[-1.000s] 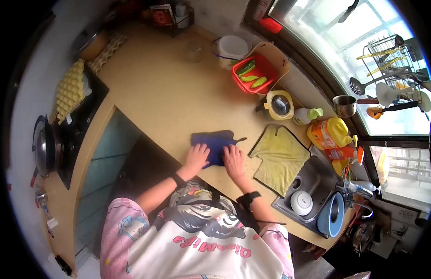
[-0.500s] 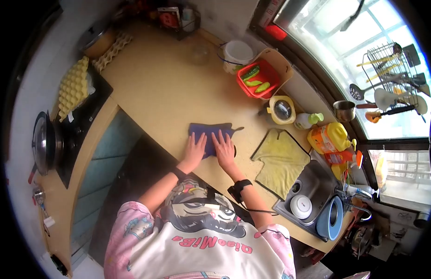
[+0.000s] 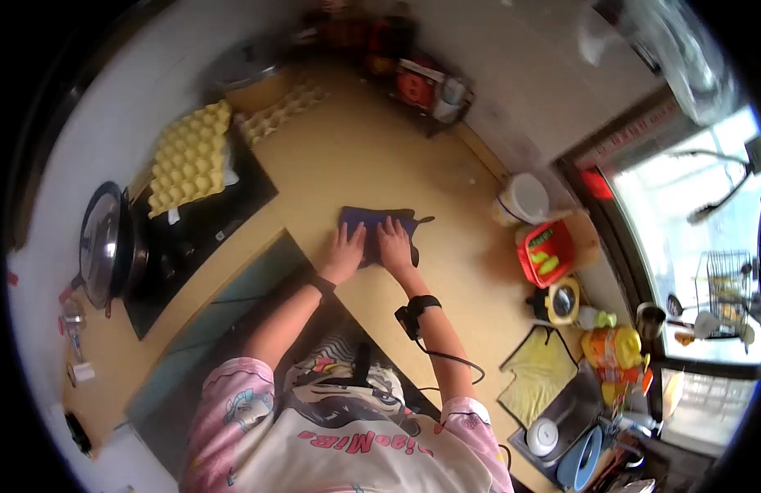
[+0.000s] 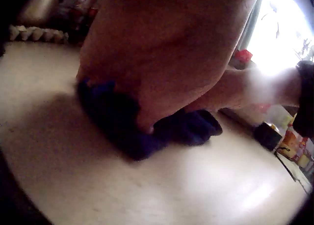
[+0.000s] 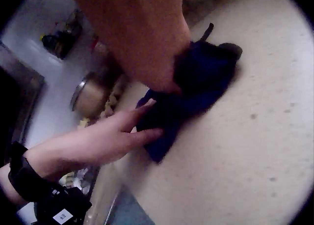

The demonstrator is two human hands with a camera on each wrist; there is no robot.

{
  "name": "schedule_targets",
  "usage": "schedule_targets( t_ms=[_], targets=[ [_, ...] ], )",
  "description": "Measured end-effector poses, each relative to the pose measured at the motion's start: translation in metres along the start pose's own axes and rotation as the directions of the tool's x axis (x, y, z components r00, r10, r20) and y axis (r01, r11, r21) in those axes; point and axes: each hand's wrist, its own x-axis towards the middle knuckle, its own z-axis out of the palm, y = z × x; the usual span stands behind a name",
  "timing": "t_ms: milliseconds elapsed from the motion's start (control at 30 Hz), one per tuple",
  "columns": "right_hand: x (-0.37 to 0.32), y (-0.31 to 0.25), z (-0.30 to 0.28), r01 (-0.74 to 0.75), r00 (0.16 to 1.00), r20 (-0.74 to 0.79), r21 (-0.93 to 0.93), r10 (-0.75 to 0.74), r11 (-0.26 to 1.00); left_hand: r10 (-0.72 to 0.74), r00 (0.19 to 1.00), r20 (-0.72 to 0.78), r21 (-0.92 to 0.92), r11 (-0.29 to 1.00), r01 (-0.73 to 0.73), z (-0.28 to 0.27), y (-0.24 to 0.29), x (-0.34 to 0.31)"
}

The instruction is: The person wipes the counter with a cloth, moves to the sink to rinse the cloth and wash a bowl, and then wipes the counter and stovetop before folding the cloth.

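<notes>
A folded dark blue cloth [image 3: 373, 238] lies on the tan counter [image 3: 454, 279], a small loop sticking out at one corner. My left hand [image 3: 342, 253] rests on its left part, fingers stretched forward. Beside it my right hand [image 3: 395, 248] presses on the right part, fingers also extended and slightly spread. In the right wrist view, the left hand [image 5: 98, 141] lies against one end of the cloth [image 5: 206, 82], thumb apart from the fingers. The left wrist view shows the cloth [image 4: 117, 126] bunched under the left hand [image 4: 157, 48], whose fingertips are hidden.
Left of the hands, the stove [image 3: 191, 255] bears a lidded wok [image 3: 109, 246] and a yellow egg tray [image 3: 191, 160]. To the right stand a white bucket [image 3: 524, 200] and a red basket [image 3: 547, 253] of green vegetables. A yellow towel [image 3: 540, 374] lies by the sink [image 3: 577, 411].
The head view has turned left. Both hands have pushed the blue cloth along the counter, away from the yellow towel and toward the stove side. The right fingers, bent earlier, have straightened.
</notes>
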Motion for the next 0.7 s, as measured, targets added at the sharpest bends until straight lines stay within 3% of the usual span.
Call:
schedule_targets(
  t_ms=[167,233,400,500,567,700],
  targets=[
    [0.048,-0.059,0.016,0.164,0.986,0.038,0.038,-0.165,0.986,-0.167,0.985,-0.049,0.063,0.983,0.17,0.008,-0.066,-0.027],
    [0.062,-0.085,0.022,0.219,0.973,0.062,0.073,-0.224,0.973,-0.254,0.966,0.051,0.012,0.967,0.254,-0.007,-0.083,-0.043],
    [0.074,-0.128,0.035,0.31,0.94,0.112,0.124,-0.323,0.943,-0.436,0.896,0.083,-0.067,0.895,0.441,-0.011,-0.107,-0.079],
    [0.084,-0.15,0.03,0.324,0.914,0.199,0.161,-0.353,0.932,-0.475,0.879,0.032,0.083,0.878,0.472,-0.005,-0.123,-0.095],
    [0.09,-0.162,0.029,0.317,0.91,0.218,0.184,-0.353,0.931,-0.476,0.874,0.102,-0.003,0.878,0.478,-0.019,-0.129,-0.1],
    [0.104,-0.18,0.04,0.353,0.9,0.188,0.221,-0.394,0.909,-0.542,0.838,0.071,-0.172,0.82,0.545,-0.023,-0.144,-0.105]
  ],
)
